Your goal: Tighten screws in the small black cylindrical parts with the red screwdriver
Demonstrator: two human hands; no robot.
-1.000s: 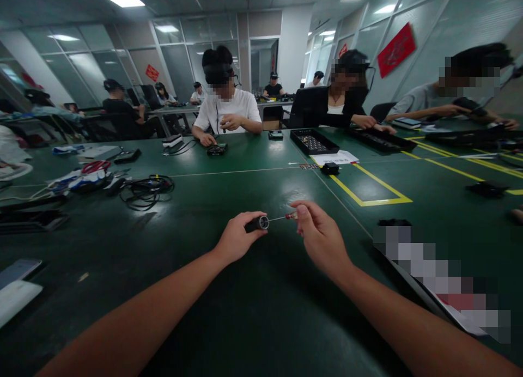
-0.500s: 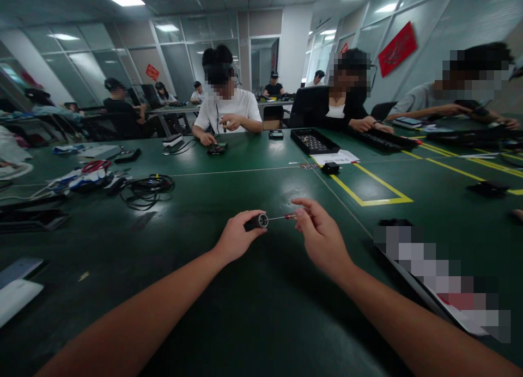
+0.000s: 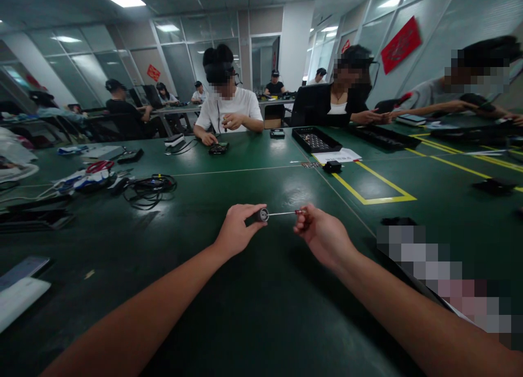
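Above the green table (image 3: 253, 311), at mid-frame: both of the person's hands work on one small assembly.
Left hand (image 3: 237, 232): fingers curled around a small black cylinder (image 3: 262, 214), gripping it between thumb and fingertips; the silver-rimmed end faces right.
Right hand (image 3: 322, 235): fingers pinched around the red-tipped handle of a thin screwdriver (image 3: 286, 212); the rest of the handle is hidden in the hand.
Screwdriver position: shaft lies about level, its tip at the open end of the black cylinder; whether the tip is inside cannot be told.
Assembly location: held clear of the table surface, between the two hands, nearer the person than the yellow marked rectangle (image 3: 370, 183).
Forearms: both bare, reaching in from the lower edge of the view.
Left side of table: a coil of black cable (image 3: 149, 189), with a bundle of red and white items (image 3: 87, 176) just beside it; a white flat object (image 3: 20, 303) lies at the near left edge.
Far centre of table: a black tray (image 3: 316, 140) and a small black box (image 3: 332, 166), near a sheet of paper (image 3: 341, 156).
Opposite side: a person in a white shirt (image 3: 229, 113) sits with hands over a small dark device (image 3: 218, 147).
Right side: two more seated persons, hands on dark items on the table.
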